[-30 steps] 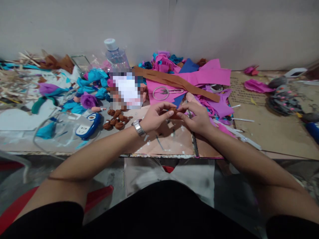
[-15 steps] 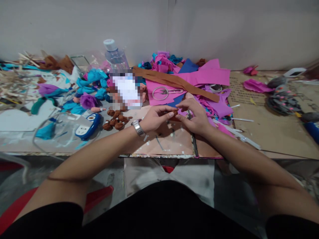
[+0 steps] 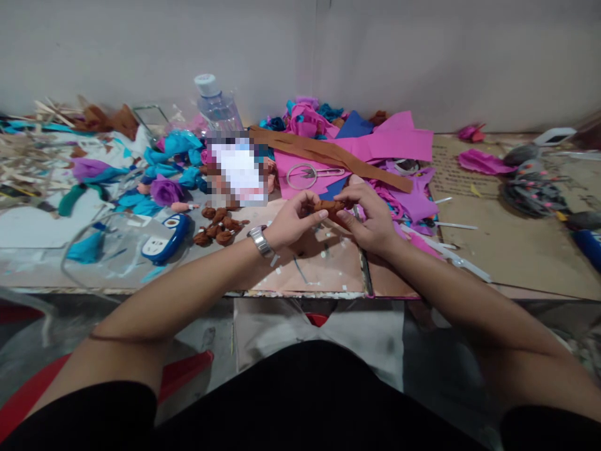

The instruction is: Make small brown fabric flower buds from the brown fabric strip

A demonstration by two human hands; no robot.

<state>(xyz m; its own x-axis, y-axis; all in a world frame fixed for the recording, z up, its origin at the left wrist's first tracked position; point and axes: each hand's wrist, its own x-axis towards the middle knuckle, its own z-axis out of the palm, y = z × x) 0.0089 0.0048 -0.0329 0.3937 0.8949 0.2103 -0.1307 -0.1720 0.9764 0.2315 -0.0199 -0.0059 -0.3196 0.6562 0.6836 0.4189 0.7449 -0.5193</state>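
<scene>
A piece of brown crepe paper (image 3: 331, 207) is stretched between my hands above the table's front part. My left hand (image 3: 297, 220), with a metal watch (image 3: 261, 241) at the wrist, pinches its left end. The fingers of my right hand (image 3: 369, 216) close on its right end. Several small brown crepe balls (image 3: 220, 225) lie left of my left wrist. Behind my hands, thread snips (image 3: 312, 174) with a large ring rest on pink paper (image 3: 399, 147). A long brown crepe strip (image 3: 328, 153) lies slantwise across the pink sheets.
Left stand a clear bottle (image 3: 220, 109) with a white cap, a blue-and-white power socket (image 3: 166, 239) and blue paper scraps (image 3: 176, 144). At right, white scissors or a similar long tool (image 3: 462, 263) and a grey bundle (image 3: 535, 191) lie on cardboard (image 3: 530, 250).
My fingers have shifted slightly apart, and more of the brown crepe paper now shows between them. Everything else on the table stays where it was.
</scene>
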